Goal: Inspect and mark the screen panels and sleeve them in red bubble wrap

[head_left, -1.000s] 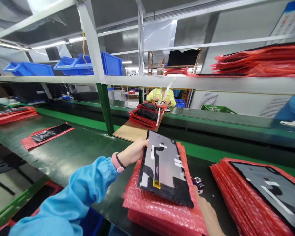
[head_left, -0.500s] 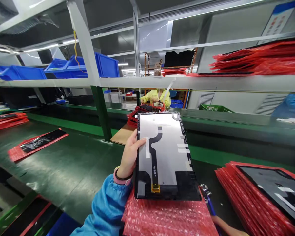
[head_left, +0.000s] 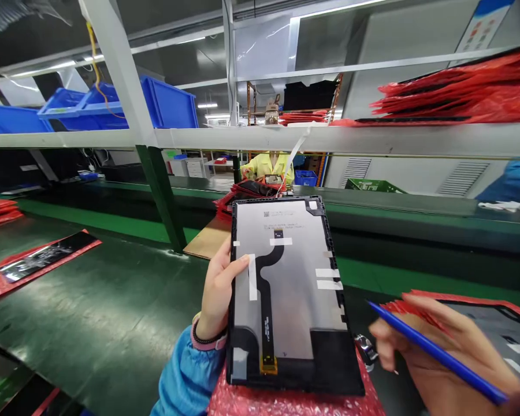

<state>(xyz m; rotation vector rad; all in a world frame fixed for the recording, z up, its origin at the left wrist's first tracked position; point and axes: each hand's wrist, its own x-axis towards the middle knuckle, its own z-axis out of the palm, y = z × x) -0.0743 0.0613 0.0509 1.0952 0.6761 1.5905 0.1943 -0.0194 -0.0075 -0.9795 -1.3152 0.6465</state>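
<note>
My left hand [head_left: 219,283] grips the left edge of a tablet screen panel [head_left: 292,306], thumb on its grey back. The panel is tilted up towards me. A dark flex cable [head_left: 266,300] runs down its back, with white tape strips [head_left: 328,279] stuck on it. Below the panel lies red bubble wrap [head_left: 286,403]. To the right, my right hand [head_left: 450,352] is closed around a blue pen-shaped stick [head_left: 433,349], its tip pointing up and left towards the panel, apart from it. Beside the panel's lower right edge is a shiny metal object [head_left: 366,351], partly hidden.
More panels in red wrap [head_left: 498,323] are stacked at right, partly behind my right hand. A wrapped dark panel [head_left: 47,257] lies on the green bench [head_left: 125,300] at left. Overhead runs a white shelf [head_left: 351,138] with blue bins [head_left: 169,104]. Across the bench is a person in yellow [head_left: 260,164].
My right hand has risen into view with the blue stick. The panel has come slightly closer and lower, still in my left hand. The view has shifted a little to the right.
</note>
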